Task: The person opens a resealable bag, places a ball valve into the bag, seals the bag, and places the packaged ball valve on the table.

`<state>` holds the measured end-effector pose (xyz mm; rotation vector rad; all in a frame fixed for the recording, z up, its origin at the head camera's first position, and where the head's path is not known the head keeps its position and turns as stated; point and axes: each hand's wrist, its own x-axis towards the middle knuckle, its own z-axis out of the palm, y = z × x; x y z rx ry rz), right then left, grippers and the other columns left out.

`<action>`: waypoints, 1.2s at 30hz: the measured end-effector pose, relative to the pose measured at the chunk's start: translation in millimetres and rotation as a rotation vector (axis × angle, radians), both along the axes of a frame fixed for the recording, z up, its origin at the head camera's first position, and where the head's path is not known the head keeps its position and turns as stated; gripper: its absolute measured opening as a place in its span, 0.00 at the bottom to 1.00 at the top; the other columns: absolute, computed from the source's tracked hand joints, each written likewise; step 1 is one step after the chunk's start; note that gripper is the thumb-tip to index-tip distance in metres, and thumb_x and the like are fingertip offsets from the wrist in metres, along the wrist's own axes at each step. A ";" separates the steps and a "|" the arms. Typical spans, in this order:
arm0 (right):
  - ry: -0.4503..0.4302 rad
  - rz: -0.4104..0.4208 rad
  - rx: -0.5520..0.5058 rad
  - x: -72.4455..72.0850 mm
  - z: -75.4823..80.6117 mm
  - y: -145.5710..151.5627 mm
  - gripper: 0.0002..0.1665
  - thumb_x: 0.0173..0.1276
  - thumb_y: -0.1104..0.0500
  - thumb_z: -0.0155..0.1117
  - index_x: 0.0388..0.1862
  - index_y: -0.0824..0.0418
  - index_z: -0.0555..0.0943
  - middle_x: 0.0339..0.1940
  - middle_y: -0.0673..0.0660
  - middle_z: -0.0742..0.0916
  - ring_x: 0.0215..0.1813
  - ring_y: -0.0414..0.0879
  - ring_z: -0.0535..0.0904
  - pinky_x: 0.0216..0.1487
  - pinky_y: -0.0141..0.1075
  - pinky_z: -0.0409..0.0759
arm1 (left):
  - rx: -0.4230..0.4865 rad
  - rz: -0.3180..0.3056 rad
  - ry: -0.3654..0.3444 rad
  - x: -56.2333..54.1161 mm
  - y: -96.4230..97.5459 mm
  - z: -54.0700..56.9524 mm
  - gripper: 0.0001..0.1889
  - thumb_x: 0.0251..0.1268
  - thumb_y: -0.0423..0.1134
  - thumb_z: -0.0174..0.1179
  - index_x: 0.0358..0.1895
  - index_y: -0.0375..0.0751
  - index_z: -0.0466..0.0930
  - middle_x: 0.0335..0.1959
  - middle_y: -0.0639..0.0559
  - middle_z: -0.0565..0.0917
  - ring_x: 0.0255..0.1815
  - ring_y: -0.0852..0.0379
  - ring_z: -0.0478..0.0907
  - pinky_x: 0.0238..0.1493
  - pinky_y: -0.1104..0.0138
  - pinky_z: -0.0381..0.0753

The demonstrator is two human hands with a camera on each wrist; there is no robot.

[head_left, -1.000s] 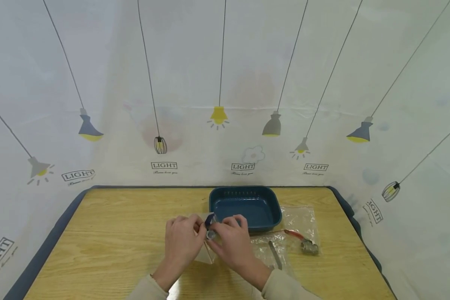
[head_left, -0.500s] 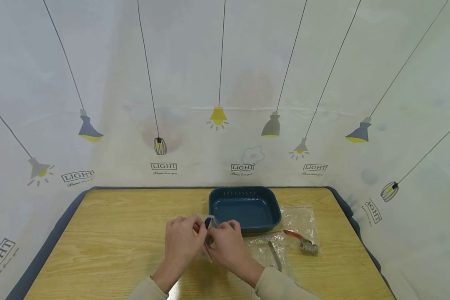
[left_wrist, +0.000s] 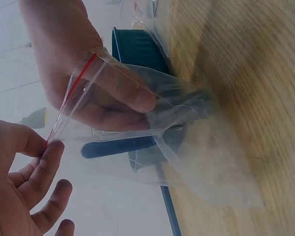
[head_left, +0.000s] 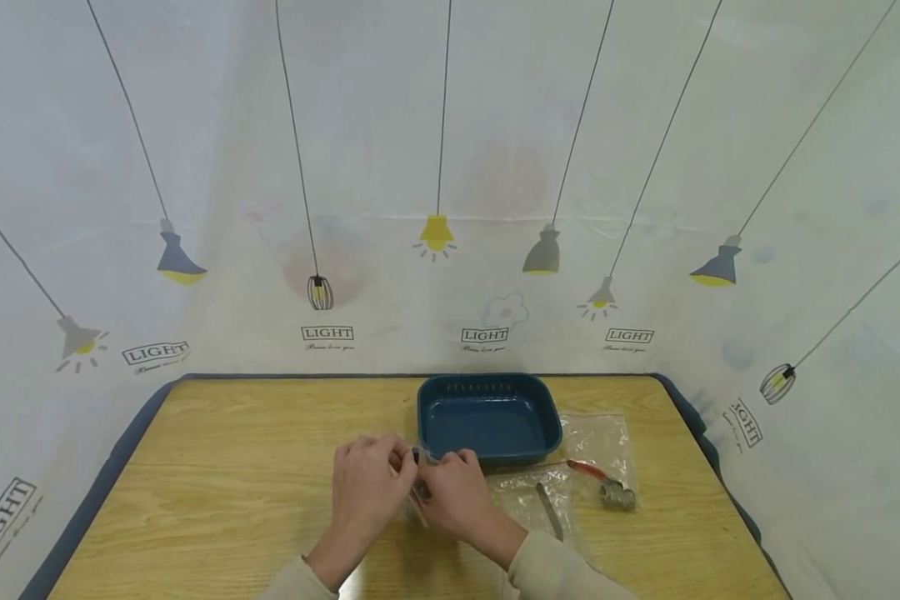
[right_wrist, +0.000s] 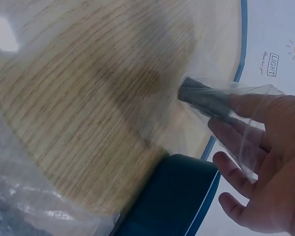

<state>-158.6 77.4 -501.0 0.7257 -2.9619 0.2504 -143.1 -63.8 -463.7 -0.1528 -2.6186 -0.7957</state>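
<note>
My left hand (head_left: pixel 363 483) pinches the mouth of a clear zip bag (left_wrist: pixel 211 172) by its red-striped edge. From the other side my right hand (head_left: pixel 457 500) reaches inside the bag. Thumb and fingers there hold a tool with a dark blue handle (left_wrist: pixel 118 147) and a grey cylindrical end (right_wrist: pixel 204 98). The grey end points down into the bag, low over the wooden table (head_left: pixel 232 483). In the head view the hands hide most of the tool and bag.
A dark blue tray (head_left: pixel 491 417) stands just beyond the hands. To its right lie clear bags, one with a red-handled tool (head_left: pixel 603 483) ending in a grey cylinder, the other with a flat grey strip (head_left: pixel 549 510). A printed cloth (head_left: pixel 375 167) hangs behind the table.
My right hand has moved left and a little down, taking the tool deeper into the bag. The grey end is now hidden in the head view. My left hand has barely moved.
</note>
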 end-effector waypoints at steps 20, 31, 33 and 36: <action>0.009 -0.067 -0.245 19.2 29.5 32.8 0.10 0.63 0.42 0.67 0.30 0.45 0.86 0.20 0.39 0.81 0.24 0.33 0.70 0.30 0.30 0.69 | 0.007 0.041 -0.035 -4.9 -6.1 -2.6 0.06 0.55 0.41 0.64 0.22 0.52 0.82 0.15 0.64 0.81 0.38 0.52 0.83 0.55 0.49 0.74; 0.083 0.041 -0.228 34.0 5.7 16.3 0.09 0.58 0.44 0.70 0.25 0.45 0.84 0.13 0.37 0.77 0.18 0.28 0.66 0.23 0.23 0.63 | 0.008 0.056 -0.068 -10.5 -12.0 -3.1 0.08 0.58 0.46 0.64 0.23 0.53 0.81 0.16 0.64 0.80 0.38 0.51 0.83 0.53 0.47 0.74; 0.110 0.032 -0.252 33.6 5.1 14.8 0.05 0.57 0.50 0.72 0.24 0.46 0.84 0.14 0.38 0.78 0.19 0.29 0.66 0.22 0.23 0.62 | 0.013 0.061 -0.075 -11.5 -12.9 -3.6 0.08 0.58 0.46 0.64 0.23 0.53 0.82 0.16 0.64 0.81 0.38 0.51 0.83 0.53 0.47 0.74; 0.089 0.010 -0.294 32.5 8.0 14.4 0.03 0.57 0.55 0.71 0.25 0.47 0.86 0.16 0.39 0.81 0.20 0.31 0.70 0.23 0.24 0.65 | 0.014 0.069 -0.086 -13.1 -14.8 -5.2 0.07 0.59 0.46 0.63 0.24 0.52 0.83 0.17 0.64 0.81 0.37 0.52 0.83 0.53 0.47 0.74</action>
